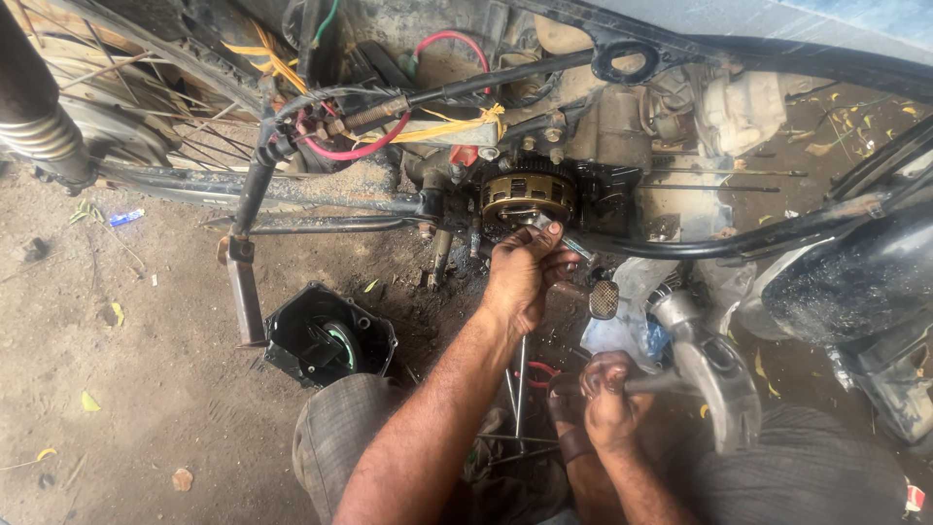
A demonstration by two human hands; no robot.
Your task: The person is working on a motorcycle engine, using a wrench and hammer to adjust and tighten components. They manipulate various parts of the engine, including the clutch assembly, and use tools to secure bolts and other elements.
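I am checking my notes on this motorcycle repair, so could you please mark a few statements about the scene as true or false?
1. The left hand holds a metal tool against the round toothed clutch on the engine. True.
2. The right hand is open and rests flat on the ground. False: it is closed around the handle of a hammer.
3. A black engine cover lies on the dirt ground. True.
4. The cover hangs from the motorcycle frame. False: it lies on the ground below the frame.
5. A red cable loops near the frame. True.
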